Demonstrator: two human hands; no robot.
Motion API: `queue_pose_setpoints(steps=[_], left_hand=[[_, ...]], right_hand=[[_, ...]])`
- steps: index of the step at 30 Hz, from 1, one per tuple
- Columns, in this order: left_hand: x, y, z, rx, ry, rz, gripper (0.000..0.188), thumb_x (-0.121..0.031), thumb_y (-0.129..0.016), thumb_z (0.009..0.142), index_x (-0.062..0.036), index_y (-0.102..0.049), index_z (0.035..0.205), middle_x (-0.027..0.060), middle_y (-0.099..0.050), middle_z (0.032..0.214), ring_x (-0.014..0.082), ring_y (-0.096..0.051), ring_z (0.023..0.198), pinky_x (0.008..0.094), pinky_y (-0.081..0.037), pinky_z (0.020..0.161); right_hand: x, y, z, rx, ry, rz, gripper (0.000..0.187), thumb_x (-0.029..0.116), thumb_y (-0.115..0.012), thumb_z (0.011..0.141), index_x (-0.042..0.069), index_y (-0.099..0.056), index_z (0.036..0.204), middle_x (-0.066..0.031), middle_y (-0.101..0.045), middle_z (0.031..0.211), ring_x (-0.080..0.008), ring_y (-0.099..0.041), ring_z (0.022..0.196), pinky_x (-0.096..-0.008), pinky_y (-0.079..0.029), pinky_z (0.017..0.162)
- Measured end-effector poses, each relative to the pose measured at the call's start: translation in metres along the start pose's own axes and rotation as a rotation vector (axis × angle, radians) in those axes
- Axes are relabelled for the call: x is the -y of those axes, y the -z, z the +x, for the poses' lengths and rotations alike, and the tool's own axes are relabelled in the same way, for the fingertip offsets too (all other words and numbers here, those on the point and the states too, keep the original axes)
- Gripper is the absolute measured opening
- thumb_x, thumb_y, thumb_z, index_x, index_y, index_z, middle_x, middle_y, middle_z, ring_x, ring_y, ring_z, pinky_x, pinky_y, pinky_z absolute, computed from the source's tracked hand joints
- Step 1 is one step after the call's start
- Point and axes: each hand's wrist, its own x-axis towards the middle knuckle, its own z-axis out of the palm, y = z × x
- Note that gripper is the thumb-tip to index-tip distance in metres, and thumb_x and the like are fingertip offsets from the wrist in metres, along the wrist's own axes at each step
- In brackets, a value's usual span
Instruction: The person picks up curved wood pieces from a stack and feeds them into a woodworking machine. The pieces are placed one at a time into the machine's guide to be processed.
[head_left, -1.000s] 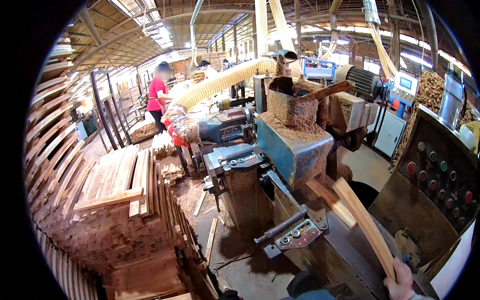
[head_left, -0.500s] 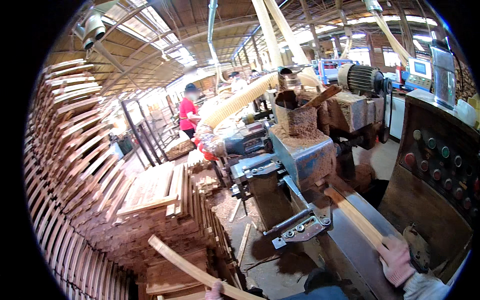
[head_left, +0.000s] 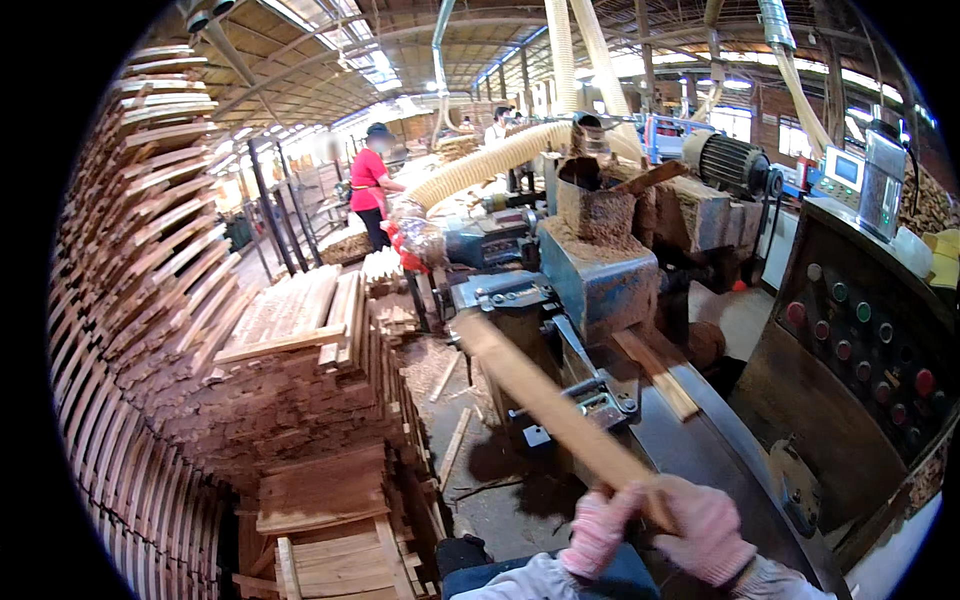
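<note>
Both hands wear pale pink knit gloves and meet at the near end of a long wooden strip (head_left: 550, 405). My left hand (head_left: 600, 537) closes around the strip from its left side. My right hand (head_left: 703, 530) grips the same end from the right. The strip slants up and to the left, above the metal feed bed (head_left: 690, 460) and its roller bracket. Another wooden strip (head_left: 660, 378) lies on the bed, its far end hidden under the sawdust-covered blue machine housing (head_left: 600, 285).
Stacked wooden strips (head_left: 290, 310) stand at left beside a tall wall of timber (head_left: 150, 230). A control panel (head_left: 860, 350) with coloured buttons rises at right. Loose strips and sawdust lie on the floor (head_left: 470, 450). A person in red (head_left: 368, 185) works farther back.
My right hand has left the strip on the bed, which now lies further into the machine. My left hand has brought the other strip rightward and up, and both hands now hold it.
</note>
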Motion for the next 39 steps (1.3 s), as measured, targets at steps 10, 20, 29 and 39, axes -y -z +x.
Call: queue_pose_setpoints(steps=[10,20,29,39], left_hand=[[0.054,0.125,0.025,-0.039,0.332,-0.045,0.049,-0.022,-0.064,0.099,-0.0006,-0.046,0.138,0.0073,-0.066,0.103,0.0128,-0.062,0.081,0.0297,-0.056,0.075],[0.086,0.461,-0.082,-0.993,0.011,-0.463,0.025,-0.034,-0.065,0.095,-0.0126,-0.053,0.100,0.0027,-0.053,0.082,0.0189,-0.053,0.074,0.0354,-0.048,0.063],[0.063,0.654,-0.078,-1.539,-0.014,-0.509,0.087,-0.059,-0.064,0.090,-0.0118,-0.032,0.156,0.0181,-0.047,0.151,0.0372,-0.041,0.141,0.0536,-0.035,0.114],[0.063,0.610,-0.037,-1.568,0.032,-0.262,0.081,-0.061,-0.069,0.086,-0.0097,-0.048,0.145,0.0096,-0.057,0.135,0.0268,-0.054,0.116,0.0429,-0.044,0.094]], right_hand=[[-0.069,-0.014,-0.228,-0.176,-0.584,-0.306,0.062,0.014,-0.073,0.081,-0.002,-0.055,0.138,-0.0242,-0.063,0.128,-0.0395,-0.062,0.112,-0.0473,-0.049,0.097],[-0.169,-0.066,-0.014,-0.825,-0.331,-0.079,0.077,0.030,-0.067,0.089,0.004,-0.035,0.154,-0.0222,-0.042,0.153,-0.0359,-0.045,0.138,-0.0428,-0.033,0.115],[-0.152,-0.074,0.088,-0.627,-0.297,-0.029,0.069,0.013,-0.061,0.088,-0.003,-0.036,0.152,-0.0227,-0.052,0.142,-0.0369,-0.053,0.127,-0.0431,-0.040,0.108],[-0.068,-0.037,-0.195,-0.166,-0.307,-0.545,0.057,0.004,-0.065,0.086,0.001,-0.053,0.141,-0.0267,-0.061,0.127,-0.0455,-0.059,0.112,-0.0517,-0.049,0.096]])
